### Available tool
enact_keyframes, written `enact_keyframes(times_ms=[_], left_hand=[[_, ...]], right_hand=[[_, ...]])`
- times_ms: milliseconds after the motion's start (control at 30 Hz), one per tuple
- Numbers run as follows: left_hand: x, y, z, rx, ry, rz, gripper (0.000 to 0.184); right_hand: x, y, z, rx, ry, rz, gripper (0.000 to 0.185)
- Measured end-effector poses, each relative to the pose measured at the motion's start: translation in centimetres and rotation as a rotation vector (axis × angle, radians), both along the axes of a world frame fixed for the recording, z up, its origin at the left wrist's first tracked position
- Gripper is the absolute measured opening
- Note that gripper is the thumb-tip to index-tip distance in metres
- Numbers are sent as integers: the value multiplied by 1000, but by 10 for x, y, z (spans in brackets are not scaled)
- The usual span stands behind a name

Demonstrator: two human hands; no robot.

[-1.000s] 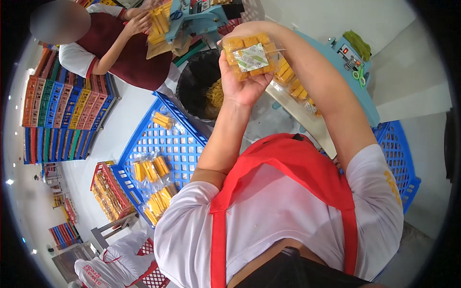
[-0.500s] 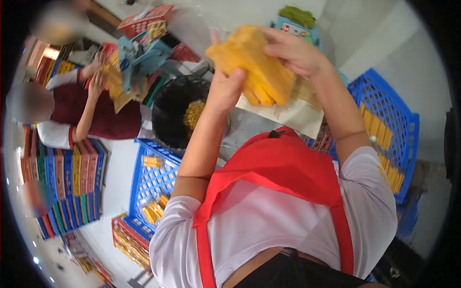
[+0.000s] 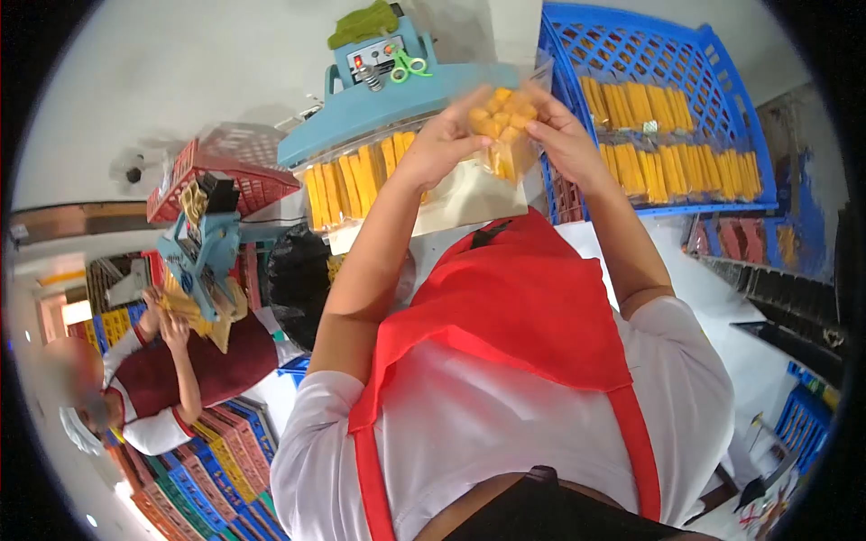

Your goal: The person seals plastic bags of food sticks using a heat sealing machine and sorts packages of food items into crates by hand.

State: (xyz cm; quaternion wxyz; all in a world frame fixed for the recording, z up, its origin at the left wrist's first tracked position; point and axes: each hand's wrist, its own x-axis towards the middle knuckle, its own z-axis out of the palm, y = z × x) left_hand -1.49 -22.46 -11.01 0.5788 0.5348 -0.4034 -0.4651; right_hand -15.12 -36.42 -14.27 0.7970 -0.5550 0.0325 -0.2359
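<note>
A clear bag of yellow sticks (image 3: 503,122) is held up between my two hands, seen end-on and slightly blurred. My left hand (image 3: 448,144) grips its left side with the thumb across the front. On its right side, my right hand (image 3: 561,135) pinches the plastic. Just left of my hands, more bagged yellow sticks (image 3: 347,185) lie along the blue-green sealing machine (image 3: 397,101), above a pale work plate (image 3: 451,203). Green scissors (image 3: 408,63) and a green cloth (image 3: 363,24) rest on the machine.
A blue crate (image 3: 667,210) at the right holds rows of bagged sticks. At the left are a red basket (image 3: 244,167), a black-lined bin (image 3: 299,284) and a co-worker in a maroon apron (image 3: 221,370) at another sealer (image 3: 206,257). Stacked crates (image 3: 207,469) stand lower left.
The view has turned right, bringing the sealing machine and the filled blue crate nearer the centre. The bag has moved right with both hands, and its end now faces me.
</note>
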Motion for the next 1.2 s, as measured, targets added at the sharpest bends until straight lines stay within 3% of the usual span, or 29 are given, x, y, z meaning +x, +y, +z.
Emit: enact_keyframes(times_ms=[133,333,433,500,567,633,767,833,1033,1067,1133,1200], left_hand=[[-6,9,-20,36,93,38,55],[-4,20,-40,45,181,354,36],[-1,30,-42,75,35,540,23],[0,36,-39,151,-206,653,18],[-7,42,-32,151,-175,609,17],[-16,45,-15,151,-147,554,17],[-9,38,-8,208,112,366,16],[2,30,-30,131,309,326,15],[2,16,-50,-70,634,401,17],[-2,14,-46,-73,641,403,17],[-8,10,-39,-70,360,362,21],[-1,9,-48,-42,403,413,23]], right_hand=[[0,16,-22,194,87,-43,44],[13,19,-25,94,154,-115,36],[14,12,-23,-509,229,-240,22],[9,9,-17,-533,273,-142,21],[1,8,-6,-550,329,-53,19],[-6,6,8,-544,233,191,18],[-1,3,15,-562,103,132,18],[12,-2,1,-219,270,318,16],[31,-10,-14,-47,367,296,12],[32,-11,-17,-49,373,299,12],[33,-13,-26,-15,346,319,10],[37,-10,-32,-60,316,229,8]])
